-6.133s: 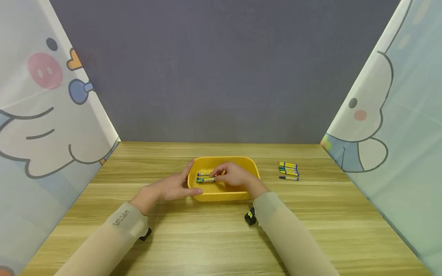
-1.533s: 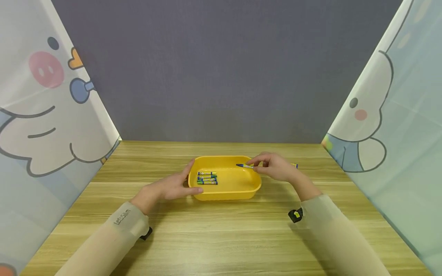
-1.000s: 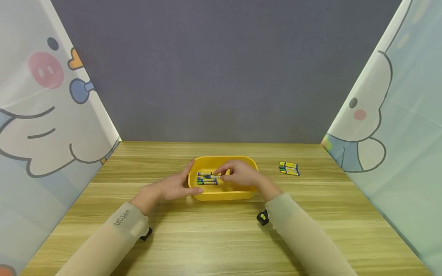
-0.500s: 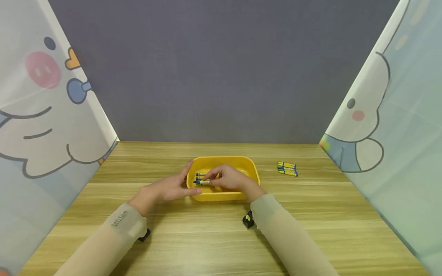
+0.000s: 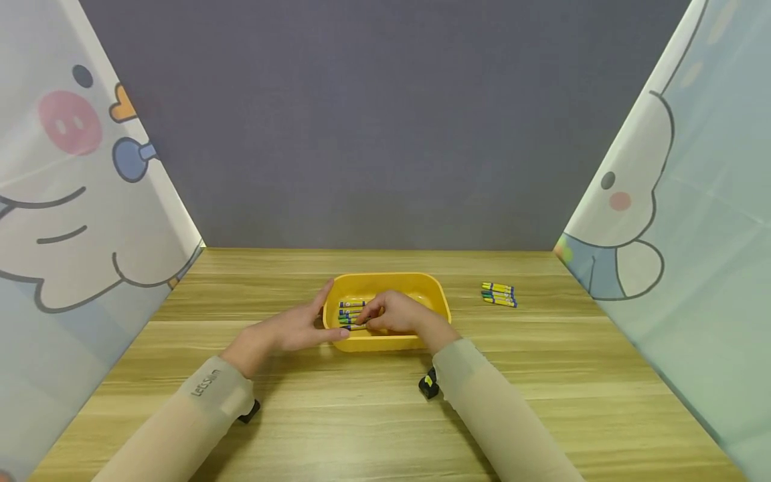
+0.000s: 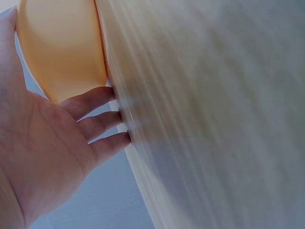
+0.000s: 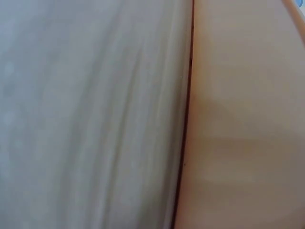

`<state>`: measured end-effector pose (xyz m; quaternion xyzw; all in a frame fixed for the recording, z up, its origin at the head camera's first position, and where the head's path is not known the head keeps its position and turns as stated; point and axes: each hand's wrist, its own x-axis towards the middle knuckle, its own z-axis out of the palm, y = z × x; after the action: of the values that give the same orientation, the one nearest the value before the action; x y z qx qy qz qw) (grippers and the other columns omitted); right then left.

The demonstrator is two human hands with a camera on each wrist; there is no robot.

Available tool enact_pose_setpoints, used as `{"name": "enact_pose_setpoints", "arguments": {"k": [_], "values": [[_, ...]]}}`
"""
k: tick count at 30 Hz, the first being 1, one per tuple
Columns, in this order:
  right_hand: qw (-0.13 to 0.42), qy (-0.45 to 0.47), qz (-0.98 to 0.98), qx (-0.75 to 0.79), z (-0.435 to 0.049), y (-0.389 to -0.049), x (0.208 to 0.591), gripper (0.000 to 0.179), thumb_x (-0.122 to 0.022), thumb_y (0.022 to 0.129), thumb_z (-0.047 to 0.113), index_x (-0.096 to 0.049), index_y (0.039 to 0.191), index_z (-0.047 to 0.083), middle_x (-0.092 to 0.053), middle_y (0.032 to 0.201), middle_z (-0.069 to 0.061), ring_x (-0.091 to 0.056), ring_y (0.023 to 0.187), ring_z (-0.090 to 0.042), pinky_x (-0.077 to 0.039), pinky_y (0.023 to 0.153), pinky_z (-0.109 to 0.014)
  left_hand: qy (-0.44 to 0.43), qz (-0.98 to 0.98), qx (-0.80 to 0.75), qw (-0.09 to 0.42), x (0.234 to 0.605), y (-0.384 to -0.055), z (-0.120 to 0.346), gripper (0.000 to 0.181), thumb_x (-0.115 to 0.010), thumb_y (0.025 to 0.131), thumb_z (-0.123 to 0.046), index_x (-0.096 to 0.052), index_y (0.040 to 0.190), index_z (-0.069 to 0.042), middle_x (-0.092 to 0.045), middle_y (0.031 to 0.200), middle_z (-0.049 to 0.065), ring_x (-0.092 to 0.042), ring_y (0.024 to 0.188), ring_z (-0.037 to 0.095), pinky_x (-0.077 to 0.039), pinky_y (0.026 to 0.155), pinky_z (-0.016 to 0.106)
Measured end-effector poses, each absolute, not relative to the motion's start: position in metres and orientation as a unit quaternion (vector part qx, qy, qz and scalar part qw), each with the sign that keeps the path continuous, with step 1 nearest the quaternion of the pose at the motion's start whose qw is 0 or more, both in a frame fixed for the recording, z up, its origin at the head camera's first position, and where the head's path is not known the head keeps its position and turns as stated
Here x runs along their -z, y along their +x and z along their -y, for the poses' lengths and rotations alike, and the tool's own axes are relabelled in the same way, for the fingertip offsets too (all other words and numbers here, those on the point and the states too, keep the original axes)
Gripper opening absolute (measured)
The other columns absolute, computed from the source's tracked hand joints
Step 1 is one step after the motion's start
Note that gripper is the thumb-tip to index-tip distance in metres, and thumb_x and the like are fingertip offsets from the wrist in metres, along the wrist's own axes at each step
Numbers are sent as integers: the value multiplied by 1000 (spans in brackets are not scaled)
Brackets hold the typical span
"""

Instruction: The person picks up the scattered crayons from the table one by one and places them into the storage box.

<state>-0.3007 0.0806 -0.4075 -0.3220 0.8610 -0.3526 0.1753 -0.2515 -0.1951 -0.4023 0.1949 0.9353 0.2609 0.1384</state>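
Wooden table: left hand spread against a yellow tub, right hand pinching a crayon inside.

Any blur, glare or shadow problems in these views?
Head view: mostly clear, pale sheen on the tabletop, shadow beside the left sleeve, crayon labels too small to read; left wrist: left hand fairly sharp, tabletop blurred; right wrist: tabletop smeary, yellow tray wall soft.

Left sleeve reads "Let's Slim" (slightly blurred).
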Motion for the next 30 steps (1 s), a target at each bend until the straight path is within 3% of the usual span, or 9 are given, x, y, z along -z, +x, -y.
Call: {"name": "enact_pose_setpoints", "arguments": {"k": [16, 23, 30], "values": [[180, -313, -865, 348, -79, -303, 410, 19, -79, 100, 8, -87, 116, 14, -71, 95, 0, -55, 75, -10, -47, 69, -23, 192, -935, -261, 141, 402, -251, 195, 126, -63, 96, -82, 12, 177, -20, -38, 174, 27, -51, 153, 44, -41, 126, 63], [177, -316, -862, 356, -79, -302, 409, 18, -80, 98, 9, -87, 115, 14, -72, 91, 2, -53, 74, -10, -46, 67, -23, 195, -933, -265, 142, 403, -252, 196, 125, -63, 96, -81, 15, 177, -25, -39, 173, 28, -52, 152, 44, -41, 126, 63], [142, -313, -866, 362, -79, -300, 404, 20, -79, 100, 13, -86, 119, 15, -77, 104, 1, -55, 78, -12, -48, 70, -24, 198, -934, -263, 141, 403, -253, 195, 126, -63, 96, -82, 13, 177, -22, -43, 171, 28, -55, 149, 43, -44, 123, 63]]}}
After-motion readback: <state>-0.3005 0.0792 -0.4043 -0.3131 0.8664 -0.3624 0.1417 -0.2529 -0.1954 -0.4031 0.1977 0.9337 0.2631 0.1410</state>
